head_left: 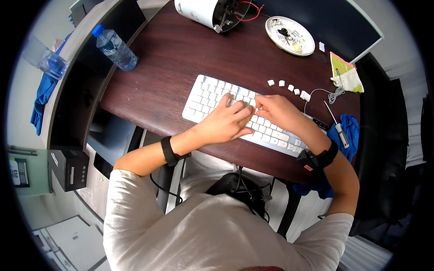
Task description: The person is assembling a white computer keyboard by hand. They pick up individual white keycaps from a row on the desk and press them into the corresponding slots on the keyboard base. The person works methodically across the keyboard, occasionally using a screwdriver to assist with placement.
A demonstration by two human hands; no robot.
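A white keyboard [205, 95] lies at a slant on the dark brown desk [181, 54]. Over its middle, my left hand [226, 121] rests with its fingers spread on the keys, holding nothing. My right hand [279, 112] is curled at the upper middle of the keyboard, thumb and forefinger close together beside my left fingertips. What is between those fingers, if anything, is too small to make out. Beyond my right hand, several loose white keycaps [281, 83] lie in a slanting row on the desk.
A white plate of small parts [291, 49] and a white cylindrical appliance [199, 11] with red wire stand at the back. Right: a coiled grey cable [335, 95], a screwdriver [342, 135] on a blue cloth [351, 125]. Left: a water bottle [116, 49] by the raised edge.
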